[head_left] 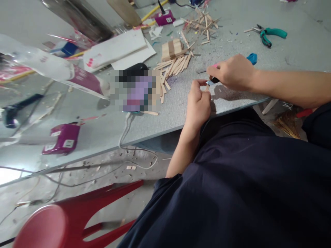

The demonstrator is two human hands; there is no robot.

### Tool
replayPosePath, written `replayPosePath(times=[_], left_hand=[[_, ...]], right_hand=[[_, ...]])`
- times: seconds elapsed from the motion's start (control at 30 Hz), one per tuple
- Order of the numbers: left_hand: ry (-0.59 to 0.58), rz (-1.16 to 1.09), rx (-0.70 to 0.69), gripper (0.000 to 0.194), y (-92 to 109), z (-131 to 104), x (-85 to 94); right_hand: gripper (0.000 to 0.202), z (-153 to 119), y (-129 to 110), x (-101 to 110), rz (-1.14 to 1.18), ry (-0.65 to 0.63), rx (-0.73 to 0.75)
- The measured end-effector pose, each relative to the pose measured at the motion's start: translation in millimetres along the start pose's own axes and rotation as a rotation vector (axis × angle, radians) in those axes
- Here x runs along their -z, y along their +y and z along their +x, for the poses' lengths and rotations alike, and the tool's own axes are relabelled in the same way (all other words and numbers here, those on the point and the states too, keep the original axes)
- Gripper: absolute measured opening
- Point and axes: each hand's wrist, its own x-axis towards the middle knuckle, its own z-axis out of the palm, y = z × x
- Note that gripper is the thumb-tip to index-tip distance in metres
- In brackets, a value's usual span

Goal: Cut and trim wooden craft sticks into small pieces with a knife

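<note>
My right hand is closed around a utility knife. Its blue end sticks out behind the hand, and the blade shows in front. My left hand, by the table's front edge, pinches a small wooden craft stick. The blade lies at the tip of this stick, seemingly touching it. Just beyond the fingers is a thin grey strip with something pink near it, partly hidden by my right hand.
Loose craft sticks and a bundle lie left of my hands. Teal-handled pliers rest at the back right. A pixelated phone-like object with a cable, a plastic bottle and a purple box are farther left. A red stool stands below.
</note>
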Motion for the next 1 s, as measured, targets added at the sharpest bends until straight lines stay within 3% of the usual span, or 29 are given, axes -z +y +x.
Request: replayPosePath(times=[0.27, 0.47, 0.73, 1.0], left_hand=[[0.032, -0.036, 0.011, 0.031, -1.7, -1.5, 0.0], [0.050, -0.093, 0.060, 0.025, 4.0, -3.3, -2.8], [0.019, -0.118, 0.046, 0.031, 7.2, -5.3, -6.7], [-0.018, -0.137, 0.048, 0.036, 4.7, -3.5, -2.6]], right_hand=[[0.062, 3.2, 5.3, 0.6, 0.108, 0.048, -0.086], [0.059, 0.1, -5.2, -1.3, 0.110, 0.017, -0.004], [0.068, 4.1, -16.0, -12.3, 0.144, 0.031, -0.051], [0.069, 4.5, -17.7, -9.4, 0.139, 0.014, -0.060]])
